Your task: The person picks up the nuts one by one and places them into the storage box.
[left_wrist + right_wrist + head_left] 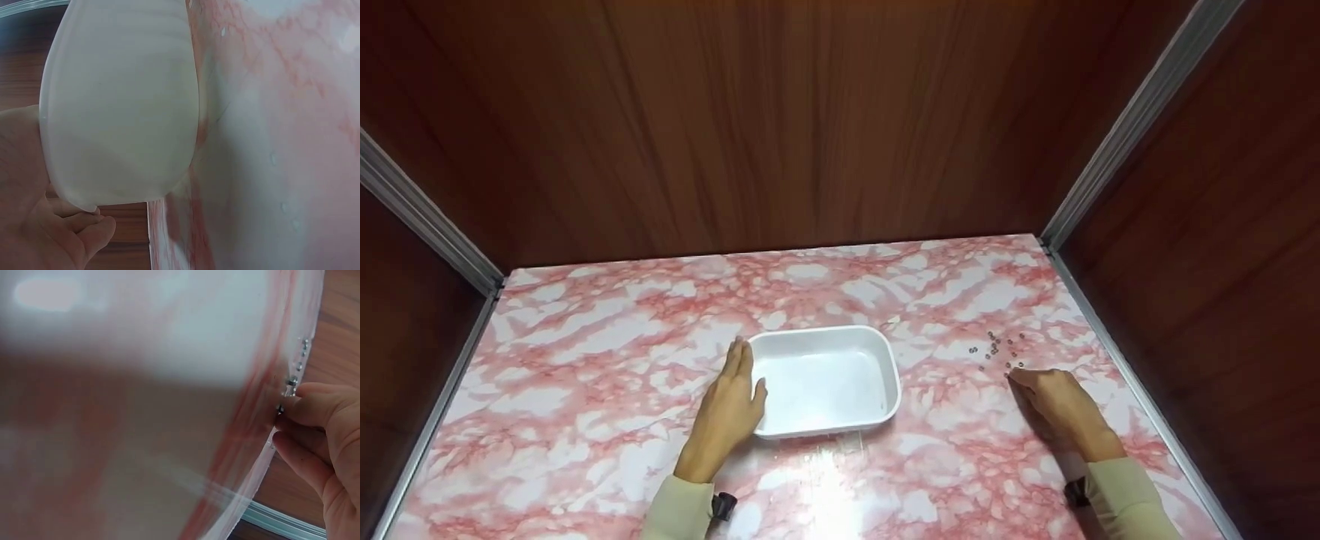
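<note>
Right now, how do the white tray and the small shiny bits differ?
The white tray is far larger than any of the small shiny bits. The tray is pale, the bits dark grey. The tray is one piece; the bits lie scattered. Both have a hand at them: left hand and right hand, respectively.

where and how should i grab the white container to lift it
Probably take the white container by the rim at both short ends, coming in from left and right with thumbs over the edge. It is oblong, open-topped and upright, so its raised end walls should give a level hold. The left hand is at the left end; the right end looks free.
</note>
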`<action>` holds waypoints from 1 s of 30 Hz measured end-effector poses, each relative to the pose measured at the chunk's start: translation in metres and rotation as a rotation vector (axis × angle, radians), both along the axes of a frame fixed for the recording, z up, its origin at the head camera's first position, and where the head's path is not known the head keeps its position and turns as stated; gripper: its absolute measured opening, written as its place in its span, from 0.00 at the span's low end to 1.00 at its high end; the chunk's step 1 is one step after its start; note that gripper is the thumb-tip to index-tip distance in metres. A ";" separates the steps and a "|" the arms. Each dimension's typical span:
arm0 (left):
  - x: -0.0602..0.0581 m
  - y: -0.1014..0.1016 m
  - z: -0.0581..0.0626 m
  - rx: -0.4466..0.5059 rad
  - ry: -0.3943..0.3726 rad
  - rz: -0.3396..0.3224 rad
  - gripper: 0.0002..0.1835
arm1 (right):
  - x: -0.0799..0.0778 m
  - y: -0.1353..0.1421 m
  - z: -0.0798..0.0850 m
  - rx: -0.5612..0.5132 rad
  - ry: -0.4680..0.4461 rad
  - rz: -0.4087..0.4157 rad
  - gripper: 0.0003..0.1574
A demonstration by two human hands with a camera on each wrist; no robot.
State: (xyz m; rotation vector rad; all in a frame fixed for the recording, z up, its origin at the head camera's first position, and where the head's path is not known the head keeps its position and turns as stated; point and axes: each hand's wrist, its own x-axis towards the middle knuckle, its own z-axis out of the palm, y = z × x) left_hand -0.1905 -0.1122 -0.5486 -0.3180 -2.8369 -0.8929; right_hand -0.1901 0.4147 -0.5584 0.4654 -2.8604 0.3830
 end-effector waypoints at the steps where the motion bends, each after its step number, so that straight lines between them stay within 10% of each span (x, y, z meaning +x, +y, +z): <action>1: 0.000 0.000 0.000 0.002 -0.001 -0.001 0.36 | 0.000 0.000 0.000 -0.002 -0.015 -0.008 0.13; 8: 0.001 0.000 0.000 -0.012 -0.006 0.008 0.36 | -0.003 -0.003 0.002 -0.016 -0.110 -0.047 0.19; 30: 0.002 0.001 0.001 -0.155 0.065 0.010 0.33 | 0.000 -0.008 0.004 0.096 0.204 0.075 0.13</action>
